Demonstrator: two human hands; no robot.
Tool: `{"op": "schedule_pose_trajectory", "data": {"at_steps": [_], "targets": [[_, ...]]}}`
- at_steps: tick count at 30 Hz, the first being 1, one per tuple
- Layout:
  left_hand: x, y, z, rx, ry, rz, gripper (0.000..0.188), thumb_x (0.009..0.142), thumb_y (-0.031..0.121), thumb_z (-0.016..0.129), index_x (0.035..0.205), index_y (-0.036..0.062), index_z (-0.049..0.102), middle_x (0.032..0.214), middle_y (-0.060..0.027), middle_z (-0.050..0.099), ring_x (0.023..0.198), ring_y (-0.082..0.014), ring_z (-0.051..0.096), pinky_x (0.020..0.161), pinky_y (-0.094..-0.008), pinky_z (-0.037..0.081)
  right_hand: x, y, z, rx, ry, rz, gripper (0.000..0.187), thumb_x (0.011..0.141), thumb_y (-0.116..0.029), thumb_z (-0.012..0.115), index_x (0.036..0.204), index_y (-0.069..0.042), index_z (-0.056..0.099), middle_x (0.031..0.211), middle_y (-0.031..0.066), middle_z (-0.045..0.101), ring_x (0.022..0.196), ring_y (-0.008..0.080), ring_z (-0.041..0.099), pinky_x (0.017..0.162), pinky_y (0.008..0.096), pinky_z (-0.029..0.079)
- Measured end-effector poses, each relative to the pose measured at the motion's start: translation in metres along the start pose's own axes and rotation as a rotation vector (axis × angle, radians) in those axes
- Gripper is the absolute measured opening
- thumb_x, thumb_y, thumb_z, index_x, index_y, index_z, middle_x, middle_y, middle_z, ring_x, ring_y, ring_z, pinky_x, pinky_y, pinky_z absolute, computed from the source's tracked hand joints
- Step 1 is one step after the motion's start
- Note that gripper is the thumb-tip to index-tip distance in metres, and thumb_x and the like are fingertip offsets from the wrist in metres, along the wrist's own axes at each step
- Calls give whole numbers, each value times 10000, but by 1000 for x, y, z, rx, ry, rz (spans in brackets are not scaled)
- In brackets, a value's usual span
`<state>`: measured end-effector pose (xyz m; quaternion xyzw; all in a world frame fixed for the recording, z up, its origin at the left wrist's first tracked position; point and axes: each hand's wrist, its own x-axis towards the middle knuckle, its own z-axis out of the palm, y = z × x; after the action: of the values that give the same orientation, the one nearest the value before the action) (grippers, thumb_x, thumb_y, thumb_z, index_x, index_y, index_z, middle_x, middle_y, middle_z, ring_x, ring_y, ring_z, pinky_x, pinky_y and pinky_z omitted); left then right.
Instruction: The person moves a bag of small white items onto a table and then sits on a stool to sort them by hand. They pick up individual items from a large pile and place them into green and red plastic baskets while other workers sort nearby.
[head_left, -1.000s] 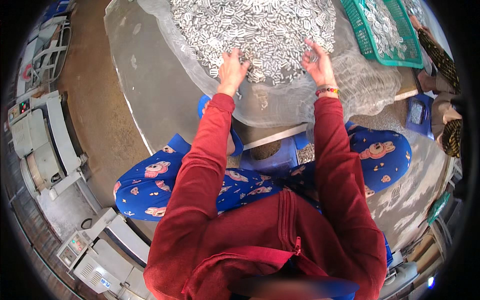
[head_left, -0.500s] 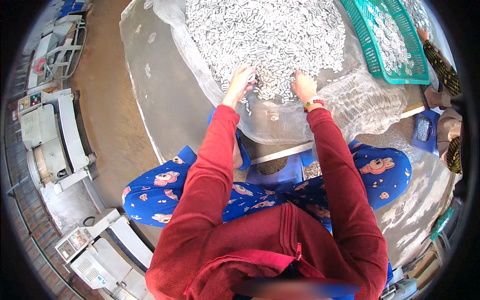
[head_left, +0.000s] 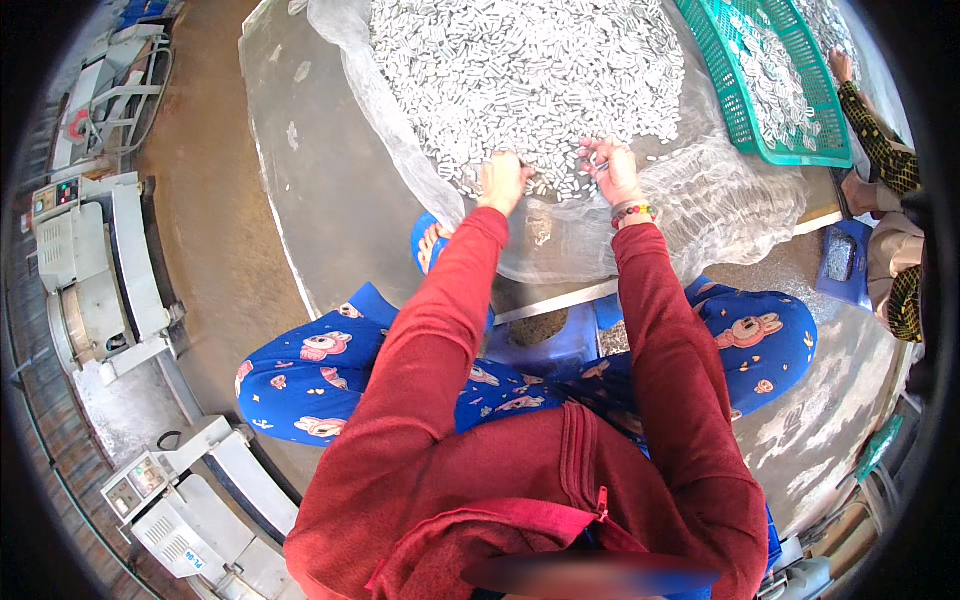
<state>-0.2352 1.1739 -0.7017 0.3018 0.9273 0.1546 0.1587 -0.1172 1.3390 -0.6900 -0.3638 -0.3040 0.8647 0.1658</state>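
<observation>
A wide heap of small, elongated silver-grey pieces point(head_left: 530, 75) lies on a sheer white net cloth point(head_left: 725, 200). At its near edge, my left hand point(head_left: 503, 183) is closed with the fingers curled down beside the pieces; what they hold, if anything, is hidden. To its right, my right hand point(head_left: 615, 170) has its fingers curled inward, with small silver-grey pieces showing at the fingertips. A beaded bracelet circles the right wrist. A few loose pieces lie between the two hands.
A green plastic basket point(head_left: 740, 120) holding flat silver pieces stands at the far right. Beside it another person's hand point(head_left: 841, 65) reaches in. A blue stool point(head_left: 545, 345) is below the table's near edge. Grey-white machines point(head_left: 85, 265) line the left side.
My left hand has moved right and slightly nearer, and the pieces it held no longer show. My right hand has turned, its fingers now curled around small pieces.
</observation>
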Motion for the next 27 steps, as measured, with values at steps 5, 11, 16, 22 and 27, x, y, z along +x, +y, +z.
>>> {"op": "schedule_pose_trajectory", "data": {"at_steps": [5, 11, 16, 22, 27], "targets": [[18, -39, -36, -363, -56, -180, 205, 714, 260, 719, 793, 74, 683, 694, -119, 662, 689, -304, 641, 671, -397, 494, 1, -10, 7, -187, -191, 121, 110, 704, -40, 500, 805, -50, 543, 714, 96, 588, 596, 156, 491, 533, 325, 425], [-2, -24, -48, -130, -107, -2, 310, 711, 325, 724, 892, 79, 676, 886, -171, 649, 838, -322, 629, 740, -410, 489, -2, 39, 35, -1430, -232, -258, 265, 764, -180, 595, 1019, -161, 664, 816, 115, 666, 796, 248, 637, 729, 339, 498], [3, 4, -17, 7, 48, -24, 325, 742, 332, 694, 853, 28, 670, 821, -185, 655, 818, -331, 636, 714, -422, 489, 7, 26, 29, -1690, -44, -258, 404, 748, -168, 601, 1140, -269, 611, 937, 142, 657, 886, 313, 630, 779, 401, 498], [10, -6, -27, -396, -29, -129, 298, 723, 275, 679, 873, 17, 671, 764, -167, 656, 735, -294, 642, 713, -385, 493, 13, -15, 19, -1694, 139, -437, 362, 772, -152, 578, 1126, -220, 615, 943, 143, 653, 865, 306, 630, 766, 404, 498], [-2, -17, -40, -242, -1, -172, 340, 704, 351, 680, 900, 73, 684, 774, -159, 655, 718, -273, 642, 691, -372, 497, 4, 26, 33, -1816, -94, -462, 262, 783, -251, 619, 1015, -131, 617, 873, 156, 650, 805, 317, 641, 699, 421, 514]]}}
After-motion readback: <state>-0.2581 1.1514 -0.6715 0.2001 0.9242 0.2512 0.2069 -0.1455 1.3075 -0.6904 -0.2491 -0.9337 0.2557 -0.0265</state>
